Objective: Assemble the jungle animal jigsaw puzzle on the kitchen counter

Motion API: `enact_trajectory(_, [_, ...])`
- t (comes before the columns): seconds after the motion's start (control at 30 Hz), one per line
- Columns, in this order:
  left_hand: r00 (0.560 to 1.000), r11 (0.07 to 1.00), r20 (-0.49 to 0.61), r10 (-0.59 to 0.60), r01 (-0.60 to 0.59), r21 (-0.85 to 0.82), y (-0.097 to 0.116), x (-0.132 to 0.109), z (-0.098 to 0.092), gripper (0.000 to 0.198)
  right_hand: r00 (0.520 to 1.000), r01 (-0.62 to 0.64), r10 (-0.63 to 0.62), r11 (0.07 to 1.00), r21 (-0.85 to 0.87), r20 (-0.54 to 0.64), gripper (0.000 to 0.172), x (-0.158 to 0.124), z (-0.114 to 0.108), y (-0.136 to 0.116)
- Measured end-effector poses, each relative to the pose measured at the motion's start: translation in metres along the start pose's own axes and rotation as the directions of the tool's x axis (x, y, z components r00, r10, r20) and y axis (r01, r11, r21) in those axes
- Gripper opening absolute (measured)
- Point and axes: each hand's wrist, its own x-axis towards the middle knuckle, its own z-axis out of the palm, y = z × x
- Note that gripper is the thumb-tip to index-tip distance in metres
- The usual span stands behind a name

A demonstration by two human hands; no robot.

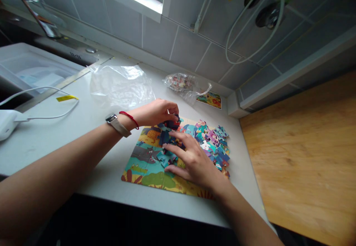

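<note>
An animal jigsaw puzzle [155,181] lies flat on the white counter, with several loose puzzle pieces [219,157] heaped over its right half. My left hand [160,112], wearing a watch and a red cord, is closed at the puzzle's far edge. Its thumb and fingers pinch a dark blue puzzle piece [172,124], partly hidden by the fingers. Nearer to me, my right hand [191,158] is spread palm down, its fingertips by a small group of dark and teal pieces [167,158] near the puzzle's middle.
Behind the puzzle are a crumpled clear plastic bag [122,86], a bag of more pieces [180,82] and a small picture card [210,99]. A white charger [9,123] with its cable sits left, near the sink [69,51]. A wooden board [303,146] borders the right.
</note>
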Motion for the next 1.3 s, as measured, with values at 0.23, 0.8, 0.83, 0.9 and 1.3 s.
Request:
enact_trajectory(0.23, [0.999,0.991,-0.048,0.008,-0.015,-0.133,0.003,-0.001,-0.003,0.023,0.997,-0.037,0.044,0.992,0.121,-0.063,0.042,0.002,0.000,0.000])
enact_trajectory(0.8, [0.990,0.907,-0.129,0.049,-0.098,-0.409,0.023,-0.004,0.021,0.022,0.692,-0.321,0.696,0.533,0.783,-0.190,0.034,0.004,0.006,0.025])
enact_trajectory(0.83, [0.990,0.889,-0.130,0.051,-0.105,-0.446,0.022,-0.003,0.020,0.021,0.673,-0.316,0.710,0.530,0.787,-0.207,0.035,0.004,0.005,0.027])
enact_trajectory(0.9, [0.988,0.863,-0.148,0.043,-0.112,-0.492,0.020,0.000,0.019,0.020,0.629,-0.314,0.743,0.512,0.799,-0.228,0.038,0.004,0.003,0.031])
enact_trajectory(1.3, [0.996,0.883,-0.077,0.051,-0.081,-0.463,0.014,-0.001,0.022,0.039,0.530,-0.181,0.804,0.420,0.889,-0.271,0.032,0.002,0.002,0.037])
